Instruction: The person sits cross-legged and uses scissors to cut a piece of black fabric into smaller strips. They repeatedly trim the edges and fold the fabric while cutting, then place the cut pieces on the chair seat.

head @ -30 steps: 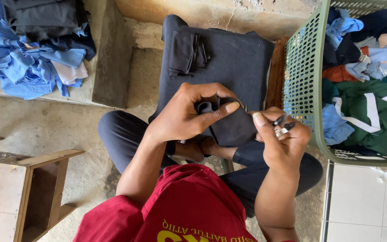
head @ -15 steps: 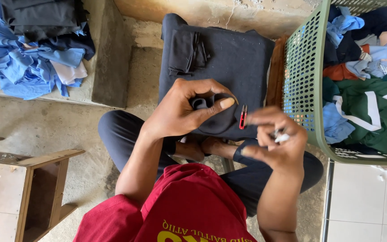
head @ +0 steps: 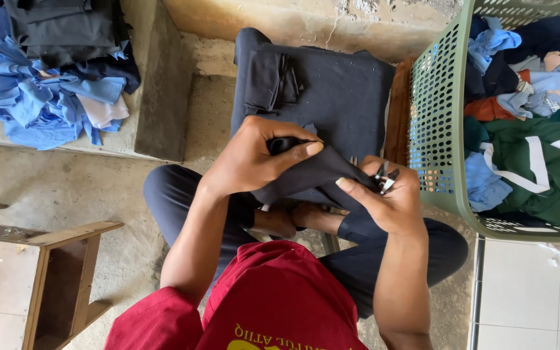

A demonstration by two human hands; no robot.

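Concrete floor; green basket (head: 435, 129) full of clothes. Left hand (head: 254, 155) pinches dark cloth (head: 312, 178); right hand (head: 390, 201) grips small tool (head: 384, 178).

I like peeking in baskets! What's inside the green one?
The green basket is full of crumpled clothes: a dark green piece with white strips, light blue ones, dark navy and a bit of orange-red. Whatever lies underneath them is covered.

packages: none | labels: none readable as such on the cloth | signs: none | screens: none | printed matter: only yellow lettering (head: 260, 336) on the wearer's red shirt (head: 273, 291), bottom centre of the head view, curved row of block characters, partly cut off by the frame edge
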